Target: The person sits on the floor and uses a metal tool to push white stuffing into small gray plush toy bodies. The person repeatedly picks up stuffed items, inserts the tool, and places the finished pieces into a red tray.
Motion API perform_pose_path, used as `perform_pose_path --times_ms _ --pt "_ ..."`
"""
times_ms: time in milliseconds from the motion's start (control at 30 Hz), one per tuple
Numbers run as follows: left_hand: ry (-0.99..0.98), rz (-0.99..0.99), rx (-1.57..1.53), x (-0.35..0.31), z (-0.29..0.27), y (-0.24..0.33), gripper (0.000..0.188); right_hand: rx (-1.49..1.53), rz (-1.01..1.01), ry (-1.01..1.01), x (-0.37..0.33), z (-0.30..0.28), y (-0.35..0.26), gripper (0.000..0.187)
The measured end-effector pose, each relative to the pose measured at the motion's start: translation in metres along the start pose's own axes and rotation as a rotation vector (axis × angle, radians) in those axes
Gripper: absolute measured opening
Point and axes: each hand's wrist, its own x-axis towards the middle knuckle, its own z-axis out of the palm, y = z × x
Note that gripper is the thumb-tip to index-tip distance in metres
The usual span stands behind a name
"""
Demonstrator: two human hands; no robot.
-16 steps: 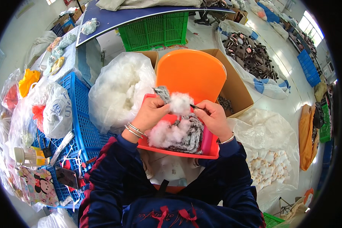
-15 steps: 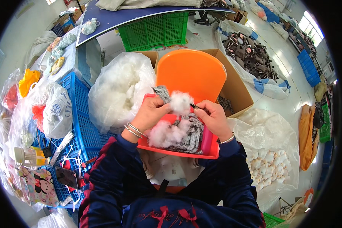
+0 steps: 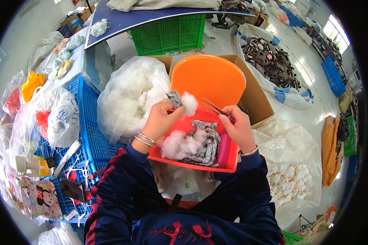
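Note:
My left hand [image 3: 161,120] pinches a small grey fuzzy fabric piece [image 3: 174,99], with a white tuft of stuffing [image 3: 189,103] at its right side. In my right hand [image 3: 239,127] is a pair of dark metal tweezers [image 3: 213,108], the tips spread apart and pointing left, a short way off the tuft. Both hands are above a red plastic tray [image 3: 230,165] at my lap. Loose white stuffing [image 3: 178,146] lies in the tray beside grey and white fuzzy pieces [image 3: 210,147]. A pink item [image 3: 223,152] rests along the tray's right side.
An orange chair [image 3: 208,77] stands just beyond the tray, before a cardboard box [image 3: 255,98]. At its left is a clear bag of stuffing [image 3: 131,98], then blue crates [image 3: 88,118]. An open bag of small pale pieces [image 3: 290,179] lies right; a green crate [image 3: 167,34] sits farther away.
My right hand has drawn the tweezers back to the right, away from the stuffing, and their tips now stand apart. My left hand has shifted slightly left, still holding the fabric piece.

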Motion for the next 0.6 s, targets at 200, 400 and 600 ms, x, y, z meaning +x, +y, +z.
perform_pose_path --times_ms 200,400,600 --pt "-0.124 0.018 0.009 -0.002 0.002 0.005 0.037 0.045 -0.006 -0.058 0.001 0.015 -0.003 0.014" --pt "-0.095 -0.031 -0.287 0.001 0.006 -0.010 0.017 0.126 0.006 -0.018 -0.001 0.010 0.002 0.011" --pt "-0.038 -0.284 -0.718 0.003 0.008 -0.001 0.020 0.166 0.006 -0.029 -0.003 0.018 -0.006 0.011"
